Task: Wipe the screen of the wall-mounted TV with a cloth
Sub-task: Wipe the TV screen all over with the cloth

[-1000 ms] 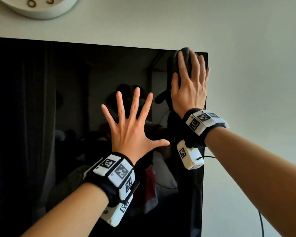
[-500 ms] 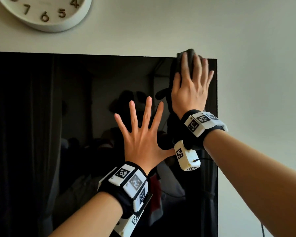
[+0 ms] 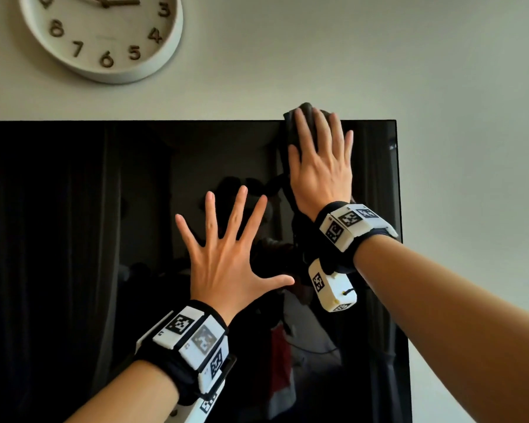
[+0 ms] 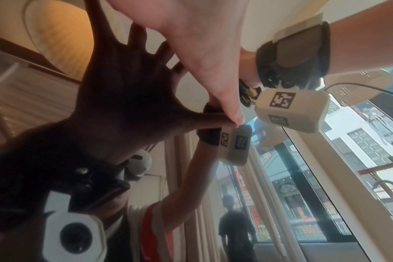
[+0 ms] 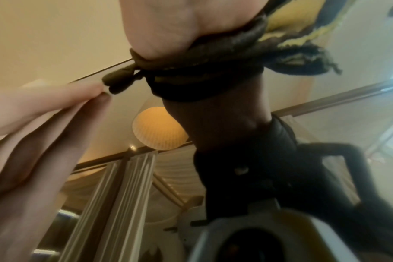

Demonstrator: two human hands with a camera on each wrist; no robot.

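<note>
- Black glass: the TV screen (image 3: 74,239) fills the left and centre of the head view, its long axis running level across the frame and its face turned toward the camera; its top edge sits just under mid-height and its right edge drops down the right of centre.
- The dark cloth (image 3: 297,126) lies at the upper right part of the screen, bunched, its long axis running up and down; its top pokes just above the screen's top edge.
- In the right wrist view the cloth (image 5: 202,70) shows as crumpled dark folds squeezed between palm and glass.
- The right hand (image 3: 321,169) lies flat over the cloth, fingers straight, close together and pointing up, pressing it to the screen; the forearm comes in from the lower right of the frame.
- The left hand (image 3: 226,261) is spread wide on the bare screen at centre frame, lower than and left of the right hand, fingers fanned upward, thumb out to the right; it holds nothing.
- A white round clock (image 3: 104,38) hangs on the pale wall (image 3: 471,87) at the upper left of the frame, above the screen.
</note>
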